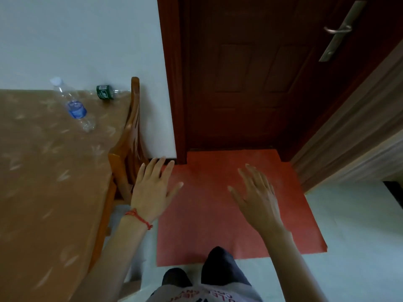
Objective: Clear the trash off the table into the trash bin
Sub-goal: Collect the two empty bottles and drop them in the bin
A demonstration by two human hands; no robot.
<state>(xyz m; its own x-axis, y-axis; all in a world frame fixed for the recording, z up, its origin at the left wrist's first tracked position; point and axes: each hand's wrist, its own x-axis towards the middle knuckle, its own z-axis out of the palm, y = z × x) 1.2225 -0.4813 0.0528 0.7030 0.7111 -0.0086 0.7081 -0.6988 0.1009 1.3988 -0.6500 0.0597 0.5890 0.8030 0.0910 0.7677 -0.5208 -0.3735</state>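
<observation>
On the brown-clothed table [43, 182] at the left lie two empty plastic bottles. One is clear with a blue label [75, 107], lying at a slant. The other has a green label [106, 92] and lies against the wall at the table's far edge. My left hand [150, 188] hovers with fingers spread beside the table's right edge, a red string on its wrist. My right hand [257, 197] is held out flat over the red mat. Both hands are empty. No trash bin is in view.
A wooden chair [130, 136] stands tucked against the table's right side. A dark red door [250, 73] with a metal handle [338, 29] is straight ahead, with a red floor mat [218, 214] in front of it. Pale floor tiles lie to the right.
</observation>
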